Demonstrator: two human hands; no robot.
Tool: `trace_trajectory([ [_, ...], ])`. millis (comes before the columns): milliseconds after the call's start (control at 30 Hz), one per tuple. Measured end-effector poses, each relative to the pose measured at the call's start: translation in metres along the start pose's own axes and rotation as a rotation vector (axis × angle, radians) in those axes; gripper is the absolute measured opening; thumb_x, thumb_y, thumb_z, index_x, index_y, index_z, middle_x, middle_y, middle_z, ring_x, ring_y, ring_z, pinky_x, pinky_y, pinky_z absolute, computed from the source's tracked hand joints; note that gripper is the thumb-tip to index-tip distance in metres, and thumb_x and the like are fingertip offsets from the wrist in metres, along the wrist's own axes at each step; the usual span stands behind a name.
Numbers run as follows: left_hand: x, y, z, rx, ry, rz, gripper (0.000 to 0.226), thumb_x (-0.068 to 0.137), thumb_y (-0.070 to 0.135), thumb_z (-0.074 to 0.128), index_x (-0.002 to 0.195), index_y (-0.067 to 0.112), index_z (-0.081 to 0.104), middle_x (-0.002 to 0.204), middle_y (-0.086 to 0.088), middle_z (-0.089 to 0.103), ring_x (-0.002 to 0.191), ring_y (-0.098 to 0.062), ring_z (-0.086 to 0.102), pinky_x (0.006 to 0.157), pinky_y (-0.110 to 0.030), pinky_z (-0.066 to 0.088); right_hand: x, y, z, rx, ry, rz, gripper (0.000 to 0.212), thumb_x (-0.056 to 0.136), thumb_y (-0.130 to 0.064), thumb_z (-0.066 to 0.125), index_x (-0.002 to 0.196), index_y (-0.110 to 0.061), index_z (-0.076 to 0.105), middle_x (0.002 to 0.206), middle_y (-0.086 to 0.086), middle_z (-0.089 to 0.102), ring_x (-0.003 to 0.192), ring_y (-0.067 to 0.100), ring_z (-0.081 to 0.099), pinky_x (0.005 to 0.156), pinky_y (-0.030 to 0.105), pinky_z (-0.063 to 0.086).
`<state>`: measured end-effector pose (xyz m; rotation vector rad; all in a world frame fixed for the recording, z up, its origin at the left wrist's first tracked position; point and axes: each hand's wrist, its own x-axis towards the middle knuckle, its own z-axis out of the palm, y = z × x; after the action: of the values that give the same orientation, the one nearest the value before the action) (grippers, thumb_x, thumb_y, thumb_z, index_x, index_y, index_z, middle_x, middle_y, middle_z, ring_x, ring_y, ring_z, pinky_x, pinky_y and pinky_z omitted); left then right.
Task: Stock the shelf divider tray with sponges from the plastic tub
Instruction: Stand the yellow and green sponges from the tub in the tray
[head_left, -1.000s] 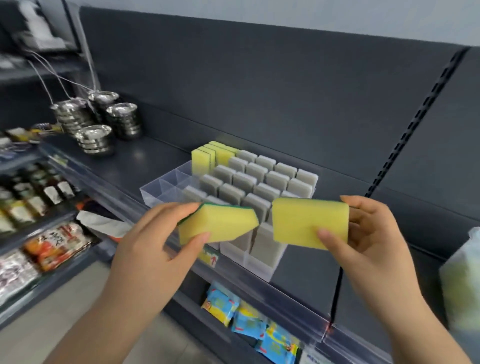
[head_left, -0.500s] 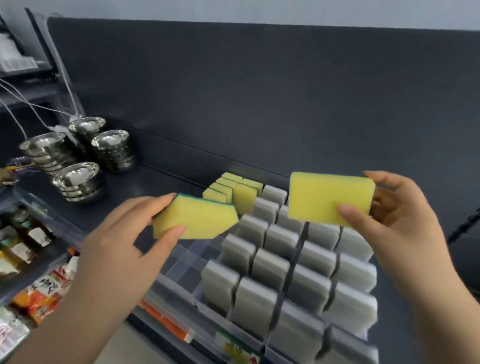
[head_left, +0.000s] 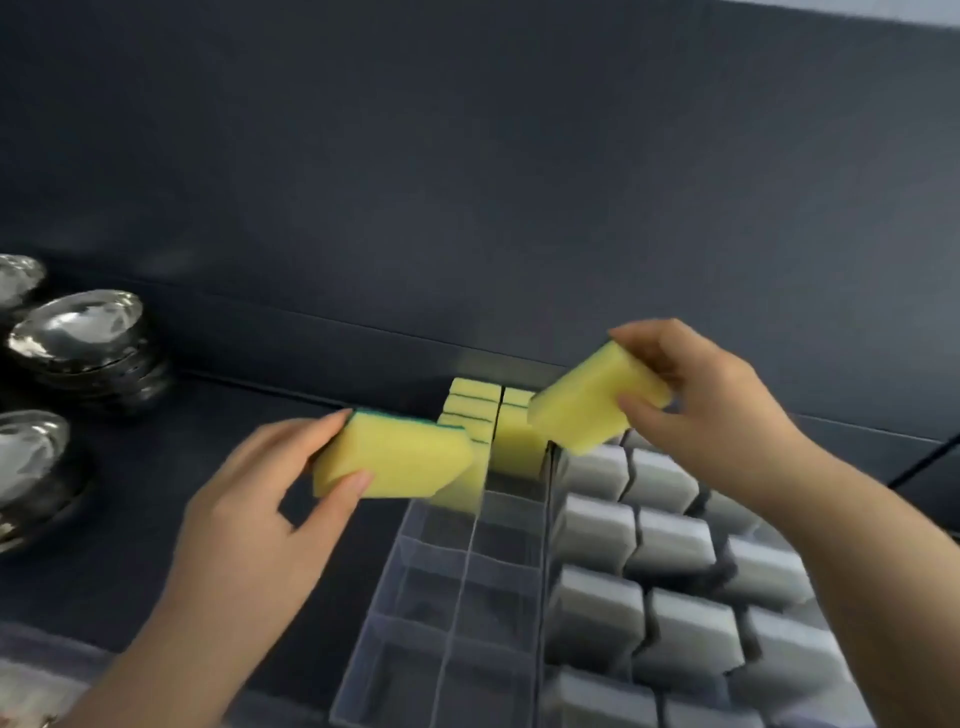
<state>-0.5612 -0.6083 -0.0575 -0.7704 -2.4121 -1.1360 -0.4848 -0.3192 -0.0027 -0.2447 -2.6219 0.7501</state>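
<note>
My left hand (head_left: 260, 499) grips a yellow sponge with a green scouring back (head_left: 389, 460) above the back of the clear divider tray (head_left: 415, 623). Over the lane beside it my right hand (head_left: 696, 400) holds a second yellow sponge (head_left: 587, 405), tilted corner-down. Several yellow sponges (head_left: 470, 402) stand in the two left lanes at the tray's back end, with bare compartments in front of them. Grey sponges (head_left: 670, 545) fill the right lanes. The plastic tub is out of view.
Stacks of steel bowls (head_left: 78, 338) stand on the dark shelf (head_left: 156, 519) to the left. The dark back panel (head_left: 467, 182) rises right behind the tray.
Both hands have carried their sponges forward and down toward the tray's back end. The right sponge has tipped from level to corner-down. The view has moved closer over the tray.
</note>
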Motion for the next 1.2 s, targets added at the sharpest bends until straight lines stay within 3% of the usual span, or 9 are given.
trace_trajectory([
  [100, 0.03, -0.028, -0.007, -0.048, -0.076, 0.061, 0.045, 0.074, 0.026, 0.065, 0.117, 0.016, 0.063, 0.107, 0.013, 0.058, 0.094, -0.002, 0.054, 0.084, 0.001, 0.032, 0.018, -0.007, 0.03, -0.073, -0.044, 0.071, 0.048, 0.078, -0.007, 0.063, 0.119, -0.031, 0.052, 0.106, -0.016, 0.051, 0.095, 0.003, 0.046, 0.075, -0.001, 0.03],
  [233, 0.057, -0.049, -0.008, -0.12, -0.139, 0.13, 0.043, 0.076, 0.028, 0.063, 0.118, 0.02, 0.062, 0.107, 0.021, 0.056, 0.094, 0.0, 0.054, 0.078, 0.002, 0.034, 0.03, -0.007, 0.061, -0.168, -0.094, 0.147, 0.047, 0.081, -0.01, 0.062, 0.123, -0.025, 0.05, 0.12, -0.007, 0.054, 0.109, 0.012, 0.049, 0.088, 0.017, 0.034],
  [400, 0.071, -0.063, 0.0, -0.162, -0.212, 0.185, 0.043, 0.075, 0.025, 0.064, 0.117, 0.015, 0.063, 0.107, 0.009, 0.06, 0.093, -0.003, 0.055, 0.08, -0.001, 0.035, 0.034, -0.003, 0.083, -0.321, -0.131, 0.263, 0.048, 0.082, -0.009, 0.056, 0.127, -0.024, 0.046, 0.126, -0.003, 0.052, 0.118, 0.017, 0.042, 0.081, 0.02, 0.029],
  [600, 0.073, -0.069, 0.005, -0.178, -0.265, 0.221, 0.042, 0.076, 0.024, 0.072, 0.115, 0.01, 0.064, 0.107, 0.001, 0.062, 0.094, -0.006, 0.055, 0.084, -0.009, 0.039, 0.037, -0.001, 0.094, -0.336, -0.217, 0.315, 0.049, 0.083, -0.009, 0.054, 0.129, -0.024, 0.043, 0.131, 0.0, 0.048, 0.12, 0.02, 0.04, 0.092, 0.029, 0.038],
  [900, 0.064, -0.073, -0.002, -0.133, -0.219, 0.162, 0.044, 0.073, 0.024, 0.065, 0.117, 0.015, 0.063, 0.108, 0.005, 0.062, 0.095, -0.008, 0.056, 0.079, -0.007, 0.039, 0.044, 0.001, 0.094, -0.26, -0.292, 0.297, 0.05, 0.081, -0.011, 0.057, 0.127, -0.025, 0.045, 0.127, 0.0, 0.05, 0.111, 0.021, 0.048, 0.089, 0.031, 0.044],
  [1033, 0.057, -0.074, -0.003, -0.114, -0.163, 0.154, 0.04, 0.081, 0.032, 0.07, 0.117, 0.016, 0.063, 0.108, 0.006, 0.061, 0.094, -0.009, 0.057, 0.075, -0.009, 0.041, 0.045, 0.003, 0.098, -0.42, -0.357, 0.222, 0.048, 0.082, -0.016, 0.059, 0.127, -0.024, 0.046, 0.124, 0.0, 0.049, 0.118, 0.019, 0.04, 0.09, 0.029, 0.038],
  [1200, 0.05, -0.073, -0.009, -0.106, -0.14, 0.144, 0.049, 0.078, 0.043, 0.053, 0.118, 0.018, 0.062, 0.109, 0.012, 0.059, 0.095, -0.007, 0.057, 0.079, -0.006, 0.039, 0.05, 0.003, 0.106, -0.601, -0.383, 0.063, 0.042, 0.082, -0.022, 0.062, 0.121, -0.024, 0.046, 0.123, -0.002, 0.046, 0.117, 0.019, 0.039, 0.08, 0.022, 0.027],
])
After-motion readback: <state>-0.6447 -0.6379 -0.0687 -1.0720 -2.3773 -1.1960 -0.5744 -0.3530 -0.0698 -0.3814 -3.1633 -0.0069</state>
